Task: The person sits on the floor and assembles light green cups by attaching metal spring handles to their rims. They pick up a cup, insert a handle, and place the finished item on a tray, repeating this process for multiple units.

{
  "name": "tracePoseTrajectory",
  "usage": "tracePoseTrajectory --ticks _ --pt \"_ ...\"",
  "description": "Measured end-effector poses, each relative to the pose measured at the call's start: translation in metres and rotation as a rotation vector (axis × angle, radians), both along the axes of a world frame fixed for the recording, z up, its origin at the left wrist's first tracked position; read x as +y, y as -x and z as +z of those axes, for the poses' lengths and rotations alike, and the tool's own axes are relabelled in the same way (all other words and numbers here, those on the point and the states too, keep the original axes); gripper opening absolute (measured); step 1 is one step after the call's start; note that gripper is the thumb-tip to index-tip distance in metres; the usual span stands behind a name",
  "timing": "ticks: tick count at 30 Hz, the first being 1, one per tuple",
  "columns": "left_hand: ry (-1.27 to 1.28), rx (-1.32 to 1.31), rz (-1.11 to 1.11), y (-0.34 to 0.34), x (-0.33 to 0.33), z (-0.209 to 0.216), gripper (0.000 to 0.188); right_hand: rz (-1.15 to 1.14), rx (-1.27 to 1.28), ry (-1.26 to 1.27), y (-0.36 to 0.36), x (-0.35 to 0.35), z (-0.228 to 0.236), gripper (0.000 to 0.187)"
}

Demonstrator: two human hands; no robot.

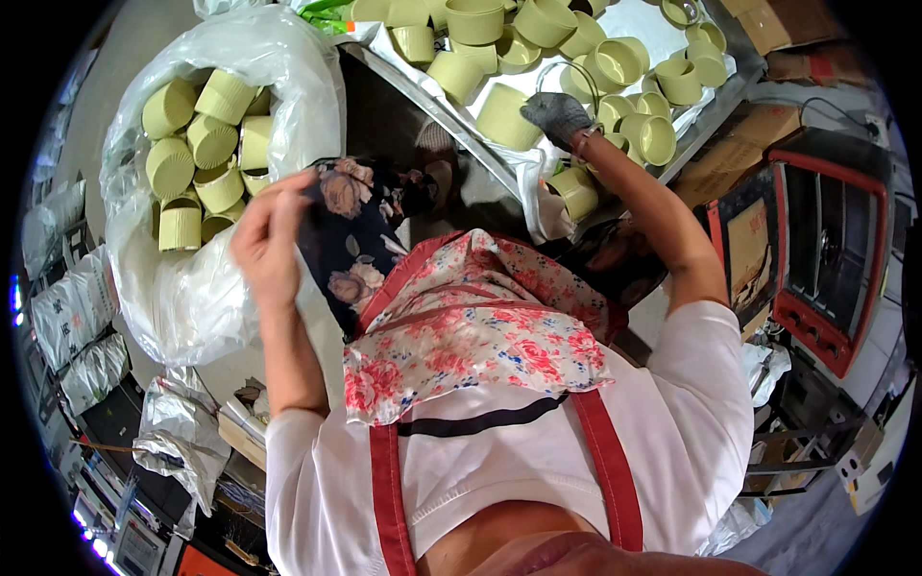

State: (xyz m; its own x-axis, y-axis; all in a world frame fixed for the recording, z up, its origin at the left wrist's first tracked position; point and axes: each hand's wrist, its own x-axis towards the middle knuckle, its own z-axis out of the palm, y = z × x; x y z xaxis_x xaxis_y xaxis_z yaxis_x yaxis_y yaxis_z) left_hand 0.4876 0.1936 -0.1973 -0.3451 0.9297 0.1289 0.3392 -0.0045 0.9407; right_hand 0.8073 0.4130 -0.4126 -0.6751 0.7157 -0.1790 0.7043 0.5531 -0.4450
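My right hand (557,115), in a dark grey glove, grips the edge of a pale green cup (507,117) at the near edge of the white-lined table (629,19). Beside the glove a thin wire loop (567,67) stands among other cups. My bare left hand (267,235) is raised next to the clear plastic bag (312,86), its fingers loosely bent and somewhat blurred, with nothing visible in them. Inside that bag lie several ribbed pale green cups (211,141), tumbled at different angles.
More pale green cups (615,65) crowd the table, some upright, some on their sides. A metal rim (442,110) runs along its near edge. To the right are cardboard boxes (740,144) and a red-framed oven-like cabinet (831,250). Wrapped plastic packs (72,307) line the far left.
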Motion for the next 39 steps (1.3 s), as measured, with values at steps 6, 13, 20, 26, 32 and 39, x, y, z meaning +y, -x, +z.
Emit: tracePoseTrajectory --ticks 6,13,20,26,32,39 --pt "-0.058 0.268 -0.631 -0.076 0.040 0.001 0.068 0.343 0.217 0.424 0.034 -0.099 0.172 0.020" --pt "0.159 0.151 -0.686 -0.092 -0.023 -0.032 0.058 0.543 0.143 -0.116 0.024 -0.176 0.152 0.019" --pt "0.400 -0.358 -0.644 -0.075 -0.064 -0.043 0.023 0.145 0.485 0.507 0.026 -0.221 0.168 0.024" --pt "0.210 -0.139 -0.564 -0.064 -0.092 -0.047 0.021 0.406 0.246 0.272 0.028 -0.213 0.158 0.029" --pt "0.246 -0.362 -0.349 -0.067 -0.097 -0.068 0.014 0.596 0.411 0.196 0.017 -0.204 0.147 0.025" --pt "0.525 -1.085 -0.357 -0.069 -0.091 -0.050 0.043 0.095 0.666 0.637 0.015 -0.227 0.141 0.022"
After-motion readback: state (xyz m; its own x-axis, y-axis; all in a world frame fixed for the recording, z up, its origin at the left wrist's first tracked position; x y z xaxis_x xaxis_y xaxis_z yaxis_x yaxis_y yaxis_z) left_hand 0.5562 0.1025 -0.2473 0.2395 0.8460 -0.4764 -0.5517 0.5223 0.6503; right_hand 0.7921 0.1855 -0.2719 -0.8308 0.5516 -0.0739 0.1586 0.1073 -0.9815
